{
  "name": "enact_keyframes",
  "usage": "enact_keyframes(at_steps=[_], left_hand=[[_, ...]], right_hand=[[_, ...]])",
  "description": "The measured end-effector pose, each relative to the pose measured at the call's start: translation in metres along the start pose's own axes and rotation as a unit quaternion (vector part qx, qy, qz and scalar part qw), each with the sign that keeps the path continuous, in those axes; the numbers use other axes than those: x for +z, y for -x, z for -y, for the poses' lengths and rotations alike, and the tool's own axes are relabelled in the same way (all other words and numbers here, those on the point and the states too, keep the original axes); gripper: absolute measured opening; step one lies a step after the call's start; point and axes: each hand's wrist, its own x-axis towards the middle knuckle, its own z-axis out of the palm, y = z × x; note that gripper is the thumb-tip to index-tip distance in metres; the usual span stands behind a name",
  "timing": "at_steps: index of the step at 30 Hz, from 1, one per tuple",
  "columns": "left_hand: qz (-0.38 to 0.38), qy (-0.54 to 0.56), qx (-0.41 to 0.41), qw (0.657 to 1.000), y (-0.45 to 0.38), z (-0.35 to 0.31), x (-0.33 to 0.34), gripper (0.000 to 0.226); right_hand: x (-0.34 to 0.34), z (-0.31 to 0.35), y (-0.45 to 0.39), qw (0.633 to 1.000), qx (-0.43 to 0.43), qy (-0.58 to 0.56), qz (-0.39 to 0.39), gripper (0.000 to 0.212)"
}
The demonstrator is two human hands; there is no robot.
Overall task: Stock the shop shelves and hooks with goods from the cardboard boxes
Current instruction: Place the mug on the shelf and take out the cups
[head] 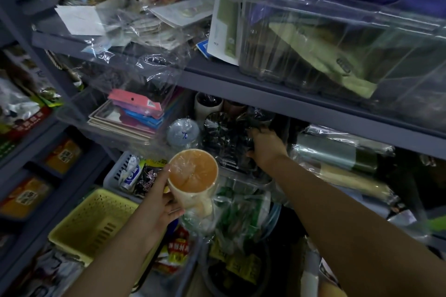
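So left grip [161,198] wrapped round cream cup [193,177], right grip [266,146] clutching dark wrapped cups [224,137] on shelf [313,109], just beyond cream one.

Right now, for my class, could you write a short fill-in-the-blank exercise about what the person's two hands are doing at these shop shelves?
1. The left hand holds a cream cup with an ____ inside.
2. The right hand reaches onto the shelf among dark, ____-wrapped cups.
3. The perforated plastic basket below the left hand is ____.

Missing words: orange; plastic; yellow
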Motion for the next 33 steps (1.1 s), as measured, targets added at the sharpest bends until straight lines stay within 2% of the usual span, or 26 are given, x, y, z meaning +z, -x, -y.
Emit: enact_keyframes(at_steps=[3, 6, 7, 9, 11, 14, 17, 20, 23, 25, 28, 29, 33], left_hand=[[0.001, -0.008, 0.013, 1.000, 0.008, -0.001, 0.002, 0.090], [0.015, 0.006, 0.033, 0.999, 0.016, -0.004, 0.007, 0.087], [0.018, 0.010, 0.044, 0.999, 0.019, -0.005, 0.010, 0.080], [0.020, 0.009, 0.065, 0.998, 0.025, -0.009, 0.018, 0.054], [0.017, 0.009, 0.075, 0.997, 0.031, -0.011, 0.028, 0.026], [-0.006, 0.013, 0.088, 0.996, 0.038, -0.010, 0.039, 0.020], [-0.010, 0.023, 0.093, 0.995, 0.045, -0.006, 0.046, 0.032], [0.006, 0.023, 0.106, 0.994, 0.049, -0.005, 0.054, 0.039], [0.026, 0.017, 0.103, 0.994, 0.051, -0.012, 0.065, 0.022], [0.048, -0.004, 0.103, 0.994, 0.051, -0.020, 0.070, 0.022], [0.059, -0.078, 0.085, 0.992, 0.050, -0.031, 0.070, 0.066], [0.054, -0.110, 0.084, 0.989, 0.047, -0.034, 0.068, 0.070], [-0.036, -0.173, 0.142, 0.974, 0.035, -0.041, 0.047, 0.044]], right_hand=[[-0.004, -0.001, 0.012, 1.000, -0.006, -0.025, -0.015, 0.067], [-0.019, 0.005, 0.032, 0.980, -0.035, -0.179, -0.082, 0.059], [-0.027, 0.009, 0.041, 0.966, -0.054, -0.237, -0.094, 0.055], [-0.045, 0.018, 0.061, 0.939, -0.100, -0.321, -0.071, 0.056], [-0.064, 0.026, 0.080, 0.918, -0.140, -0.370, 0.004, 0.076], [-0.082, 0.033, 0.095, 0.928, -0.178, -0.316, 0.081, 0.107], [-0.086, 0.040, 0.105, 0.937, -0.205, -0.265, 0.100, 0.112], [-0.085, 0.044, 0.111, 0.946, -0.198, -0.247, 0.074, 0.116], [-0.088, 0.044, 0.105, 0.957, -0.158, -0.240, 0.032, 0.117], [-0.092, 0.044, 0.098, 0.962, -0.134, -0.236, 0.001, 0.118], [-0.099, 0.040, 0.091, 0.965, -0.130, -0.225, -0.030, 0.106], [-0.100, 0.039, 0.090, 0.964, -0.132, -0.227, -0.032, 0.099], [-0.092, 0.027, 0.080, 0.968, -0.107, -0.226, -0.026, 0.092]])
